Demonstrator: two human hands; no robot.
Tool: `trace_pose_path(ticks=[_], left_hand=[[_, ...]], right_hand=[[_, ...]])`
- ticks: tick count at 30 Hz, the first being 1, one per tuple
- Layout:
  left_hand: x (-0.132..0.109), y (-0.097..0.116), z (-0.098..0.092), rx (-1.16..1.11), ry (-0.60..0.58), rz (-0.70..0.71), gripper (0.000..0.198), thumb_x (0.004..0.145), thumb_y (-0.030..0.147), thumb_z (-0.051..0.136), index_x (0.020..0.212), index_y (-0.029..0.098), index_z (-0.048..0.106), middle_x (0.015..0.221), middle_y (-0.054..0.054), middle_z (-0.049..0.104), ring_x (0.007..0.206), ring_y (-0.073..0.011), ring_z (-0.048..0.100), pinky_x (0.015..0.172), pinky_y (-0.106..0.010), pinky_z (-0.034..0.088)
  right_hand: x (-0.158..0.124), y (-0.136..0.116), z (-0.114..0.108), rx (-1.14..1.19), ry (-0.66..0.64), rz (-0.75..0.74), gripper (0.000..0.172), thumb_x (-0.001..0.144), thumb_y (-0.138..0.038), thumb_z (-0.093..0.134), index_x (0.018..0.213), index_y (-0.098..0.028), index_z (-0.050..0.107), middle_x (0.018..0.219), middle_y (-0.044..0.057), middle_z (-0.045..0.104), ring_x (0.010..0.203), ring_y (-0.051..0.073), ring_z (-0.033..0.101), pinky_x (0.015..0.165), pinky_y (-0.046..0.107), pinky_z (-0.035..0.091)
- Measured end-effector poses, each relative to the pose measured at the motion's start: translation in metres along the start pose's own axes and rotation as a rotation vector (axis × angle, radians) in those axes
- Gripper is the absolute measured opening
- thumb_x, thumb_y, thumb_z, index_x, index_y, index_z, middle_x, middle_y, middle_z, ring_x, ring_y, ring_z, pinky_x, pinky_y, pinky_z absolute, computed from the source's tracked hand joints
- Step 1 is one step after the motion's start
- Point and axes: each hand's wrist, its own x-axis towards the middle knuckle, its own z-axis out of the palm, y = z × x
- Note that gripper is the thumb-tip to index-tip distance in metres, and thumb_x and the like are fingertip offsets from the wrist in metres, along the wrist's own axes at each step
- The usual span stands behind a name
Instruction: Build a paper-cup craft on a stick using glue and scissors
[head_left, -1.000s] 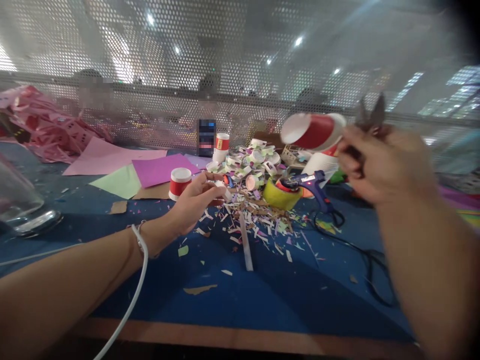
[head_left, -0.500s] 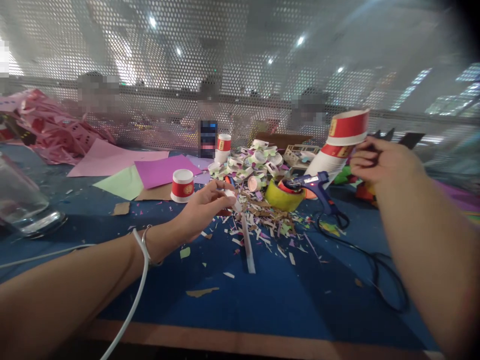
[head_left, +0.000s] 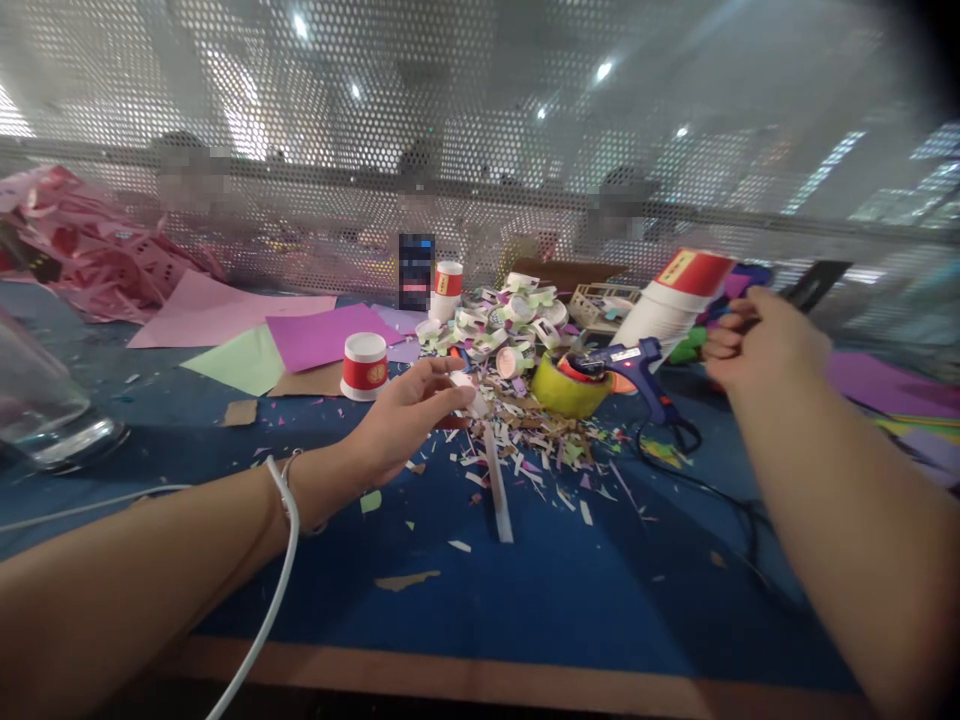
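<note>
My left hand [head_left: 405, 415] hovers over the blue mat, its fingers pinched on a small white paper piece [head_left: 471, 388]. Just beyond it lies a pile of coloured paper scraps [head_left: 525, 430] with a long white strip [head_left: 496, 485]. My right hand [head_left: 757, 345] is closed at the right, and a dark tool that looks like scissors [head_left: 814, 285] sticks out behind it. Its fingers are beside a tilted stack of red-and-white paper cups [head_left: 675, 300]; I cannot tell whether they touch it.
A blue glue gun [head_left: 630, 365] rests on a yellow tape roll [head_left: 562, 395], its black cord [head_left: 720, 495] trailing right. A small red cup [head_left: 364, 366], coloured paper sheets [head_left: 322, 335], a glass jar [head_left: 37, 405] and a white cable [head_left: 262, 600] lie left. A perforated screen [head_left: 480, 150] closes the back.
My right hand has come down and forward, and the red-and-white cup it held up now sits on the tilted cup stack. My left hand has hardly moved.
</note>
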Motion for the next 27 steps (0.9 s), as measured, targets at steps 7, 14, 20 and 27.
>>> trace_pose_path(ticks=[7, 14, 20, 27], left_hand=[[0.001, 0.001, -0.001, -0.057, 0.052, 0.113, 0.043, 0.083, 0.029, 0.079, 0.121, 0.015, 0.064, 0.107, -0.007, 0.067, 0.099, -0.0187, 0.063, 0.096, -0.037, 0.051], [-0.008, 0.003, 0.006, -0.028, -0.018, 0.113, 0.048, 0.087, 0.029, 0.077, 0.131, 0.016, 0.061, 0.105, -0.007, 0.068, 0.102, -0.0207, 0.066, 0.101, -0.041, 0.05], [-0.01, 0.006, 0.011, -0.044, -0.017, 0.073, 0.047, 0.085, 0.026, 0.079, 0.126, 0.016, 0.06, 0.106, -0.007, 0.071, 0.106, -0.0216, 0.067, 0.101, -0.039, 0.048], [-0.007, 0.003, 0.012, -0.039, 0.036, 0.06, 0.041, 0.084, 0.026, 0.08, 0.12, 0.016, 0.064, 0.111, -0.007, 0.071, 0.11, -0.0201, 0.064, 0.106, -0.037, 0.044]], right_hand=[[-0.089, -0.023, 0.035, 0.112, -0.288, -0.015, 0.038, 0.101, -0.043, 0.057, 0.075, -0.017, 0.066, 0.055, -0.002, 0.049, 0.038, 0.006, 0.033, 0.049, 0.038, 0.007], [-0.16, -0.006, 0.043, -0.177, -0.809, -0.155, 0.041, 0.096, -0.06, 0.06, 0.087, -0.02, 0.065, 0.066, -0.003, 0.046, 0.053, 0.009, 0.036, 0.048, 0.03, 0.023], [-0.175, -0.01, 0.039, -0.261, -0.912, -0.181, 0.039, 0.094, -0.058, 0.064, 0.104, -0.021, 0.064, 0.073, -0.001, 0.056, 0.062, 0.011, 0.047, 0.053, 0.027, 0.036], [-0.177, -0.002, 0.032, -0.265, -0.97, -0.199, 0.033, 0.093, -0.05, 0.07, 0.11, -0.022, 0.062, 0.093, 0.003, 0.069, 0.077, 0.015, 0.061, 0.064, 0.028, 0.047]])
